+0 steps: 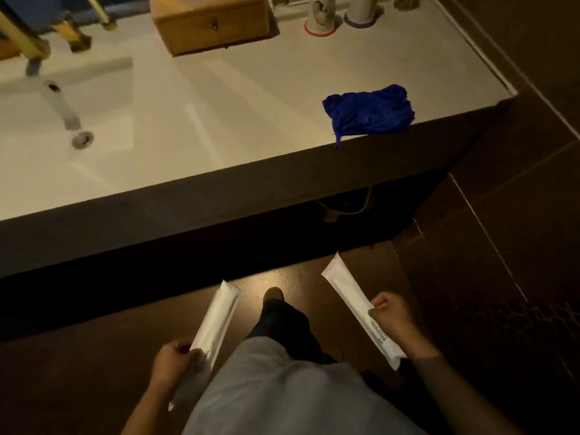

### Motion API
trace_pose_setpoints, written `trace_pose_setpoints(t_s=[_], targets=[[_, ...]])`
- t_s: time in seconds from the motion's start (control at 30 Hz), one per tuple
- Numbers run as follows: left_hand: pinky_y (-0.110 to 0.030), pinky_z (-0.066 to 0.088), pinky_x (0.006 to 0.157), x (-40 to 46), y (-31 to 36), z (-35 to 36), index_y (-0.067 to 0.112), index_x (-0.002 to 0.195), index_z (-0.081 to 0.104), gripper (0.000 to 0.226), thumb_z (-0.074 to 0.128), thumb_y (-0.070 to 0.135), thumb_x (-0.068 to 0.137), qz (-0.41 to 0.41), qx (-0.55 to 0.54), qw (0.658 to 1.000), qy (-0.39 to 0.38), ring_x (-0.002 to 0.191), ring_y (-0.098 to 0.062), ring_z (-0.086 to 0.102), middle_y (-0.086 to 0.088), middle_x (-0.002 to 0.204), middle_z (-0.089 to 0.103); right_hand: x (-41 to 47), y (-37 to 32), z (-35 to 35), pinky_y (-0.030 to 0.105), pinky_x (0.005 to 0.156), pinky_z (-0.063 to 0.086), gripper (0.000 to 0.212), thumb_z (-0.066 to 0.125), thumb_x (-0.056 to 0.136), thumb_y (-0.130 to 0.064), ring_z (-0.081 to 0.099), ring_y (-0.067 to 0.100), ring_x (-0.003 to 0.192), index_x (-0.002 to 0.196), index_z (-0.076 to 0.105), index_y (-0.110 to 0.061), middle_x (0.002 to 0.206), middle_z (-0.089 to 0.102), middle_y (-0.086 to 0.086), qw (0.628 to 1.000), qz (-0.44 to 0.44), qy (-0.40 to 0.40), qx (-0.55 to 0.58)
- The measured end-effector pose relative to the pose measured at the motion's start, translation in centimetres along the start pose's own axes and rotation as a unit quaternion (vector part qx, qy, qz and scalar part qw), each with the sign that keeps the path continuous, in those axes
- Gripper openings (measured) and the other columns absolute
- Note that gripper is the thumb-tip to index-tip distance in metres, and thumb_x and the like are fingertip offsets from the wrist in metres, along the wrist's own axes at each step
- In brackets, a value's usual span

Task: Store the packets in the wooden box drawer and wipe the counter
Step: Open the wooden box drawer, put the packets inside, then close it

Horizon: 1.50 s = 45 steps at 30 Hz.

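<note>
I hold one long white packet in each hand, low in front of my body and well short of the counter. My left hand [172,361] grips the left packet [216,318] near its lower end. My right hand [392,315] is closed around the right packet [348,287], which carries printed text. The wooden box [210,23] stands at the back of the white counter [251,98], its drawer with a small knob closed. A crumpled blue cloth [370,111] lies near the counter's front right edge.
A sink basin [56,127] with a drain and a brass tap [25,42] fills the counter's left side. Two cups [320,17] stand at the back right, beside the box. A dark tiled wall rises on the right. Dark floor and my leg lie below.
</note>
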<state>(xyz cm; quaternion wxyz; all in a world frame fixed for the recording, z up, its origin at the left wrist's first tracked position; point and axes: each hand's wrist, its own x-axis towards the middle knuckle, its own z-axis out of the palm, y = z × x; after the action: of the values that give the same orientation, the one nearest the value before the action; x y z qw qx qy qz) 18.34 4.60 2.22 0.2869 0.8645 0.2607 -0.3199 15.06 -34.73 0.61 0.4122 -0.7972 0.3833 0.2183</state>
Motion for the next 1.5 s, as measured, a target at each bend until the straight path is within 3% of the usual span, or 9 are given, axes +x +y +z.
trace_pose_setpoints(t_s=[0.13, 0.27, 0.43, 0.6, 0.77, 1.07, 1.2, 1.33, 1.5], targets=[[-0.032, 0.042, 0.061, 0.7, 2.7, -0.2, 0.011, 0.076, 0.070, 0.012, 0.065, 0.000, 0.075, 0.009, -0.009, 1.000, 0.021, 0.073, -0.028, 0.061, -0.015, 0.079, 0.069, 1.6, -3.2, 0.2, 0.025, 0.051, 0.037, 0.029, 0.060, 0.076, 0.009, 0.046, 0.015, 0.051, 0.061, 0.049, -0.014, 0.056, 0.050, 0.003, 0.999, -0.024, -0.025, 0.025], [-0.026, 0.039, 0.068, 2.7, 9.1, -2.2, 0.004, 0.099, 0.071, 0.021, 0.065, 0.003, 0.079, 0.113, 0.030, 0.993, 0.019, 0.081, -0.023, 0.061, -0.016, 0.092, 0.071, 2.0, -8.0, -0.4, 0.011, 0.046, 0.038, 0.034, 0.060, 0.074, 0.014, 0.044, 0.013, 0.052, 0.057, 0.050, -0.014, 0.056, 0.049, 0.002, 0.995, -0.075, -0.016, 0.067], [-0.009, 0.040, 0.071, 3.7, 19.0, -6.9, 0.019, 0.114, 0.066, 0.032, 0.061, 0.008, 0.084, 0.264, 0.027, 0.964, -0.021, 0.087, 0.000, 0.058, 0.010, 0.098, 0.065, 0.9, -15.5, -2.6, 0.006, 0.049, 0.042, 0.035, 0.062, 0.075, 0.016, 0.051, 0.006, 0.054, 0.059, 0.054, -0.015, 0.059, 0.054, 0.002, 0.981, -0.137, 0.030, 0.136], [-0.003, 0.045, 0.069, 3.8, 26.1, -11.2, 0.038, 0.102, 0.068, 0.037, 0.061, 0.007, 0.082, 0.343, -0.060, 0.936, -0.062, 0.087, 0.013, 0.062, 0.040, 0.081, 0.064, 0.4, -23.1, -4.5, 0.006, 0.051, 0.045, 0.033, 0.066, 0.074, 0.008, 0.061, -0.005, 0.057, 0.062, 0.057, -0.021, 0.058, 0.063, -0.006, 0.955, -0.195, 0.111, 0.193], [-0.004, 0.045, 0.065, 4.4, 32.1, -13.0, 0.037, 0.090, 0.066, 0.038, 0.061, 0.001, 0.082, 0.343, -0.180, 0.919, -0.074, 0.083, 0.010, 0.065, 0.035, 0.080, 0.068, 0.5, -30.7, -6.7, 0.011, 0.052, 0.050, 0.027, 0.064, 0.078, 0.007, 0.066, 0.001, 0.060, 0.068, 0.057, -0.017, 0.059, 0.068, -0.004, 0.921, -0.244, 0.096, 0.287], [-0.018, 0.050, 0.060, 8.3, 43.0, -12.0, 0.015, 0.100, 0.071, 0.025, 0.060, 0.002, 0.082, 0.262, -0.370, 0.889, -0.060, 0.076, -0.011, 0.070, -0.002, 0.089, 0.074, 9.8, -40.0, -11.8, 0.033, 0.070, 0.057, 0.008, 0.061, 0.085, -0.008, 0.068, 0.018, 0.079, 0.082, 0.060, -0.015, 0.084, 0.069, 0.004, 0.905, -0.178, 0.006, 0.387], [-0.020, 0.050, 0.060, 10.5, 47.1, -10.5, 0.016, 0.095, 0.071, 0.019, 0.059, 0.007, 0.083, 0.225, -0.359, 0.904, -0.054, 0.079, -0.014, 0.069, -0.002, 0.090, 0.073, 16.8, -41.1, -13.5, 0.044, 0.083, 0.055, 0.005, 0.066, 0.081, -0.017, 0.065, 0.028, 0.091, 0.084, 0.062, -0.018, 0.092, 0.068, 0.008, 0.928, -0.114, -0.024, 0.355], [-0.014, 0.042, 0.045, 12.2, 50.0, -8.4, 0.014, 0.080, 0.070, 0.013, 0.059, 0.007, 0.083, 0.186, -0.348, 0.918, -0.049, 0.049, -0.002, 0.058, 0.004, 0.064, 0.067, 21.8, -41.1, -13.8, 0.051, 0.079, 0.057, 0.016, 0.068, 0.068, -0.034, 0.068, 0.030, 0.086, 0.082, 0.064, -0.029, 0.092, 0.071, 0.006, 0.960, -0.093, -0.044, 0.260], [-0.034, 0.050, 0.069, 13.2, 51.5, -6.5, 0.005, 0.079, 0.071, 0.012, 0.059, 0.006, 0.081, 0.160, -0.331, 0.930, -0.033, 0.073, -0.023, 0.064, -0.019, 0.085, 0.072, 24.1, -41.2, -13.6, 0.047, 0.076, 0.058, 0.005, 0.065, 0.077, -0.027, 0.068, 0.025, 0.084, 0.080, 0.061, -0.027, 0.088, 0.071, 0.001, 0.977, -0.113, -0.045, 0.176]])
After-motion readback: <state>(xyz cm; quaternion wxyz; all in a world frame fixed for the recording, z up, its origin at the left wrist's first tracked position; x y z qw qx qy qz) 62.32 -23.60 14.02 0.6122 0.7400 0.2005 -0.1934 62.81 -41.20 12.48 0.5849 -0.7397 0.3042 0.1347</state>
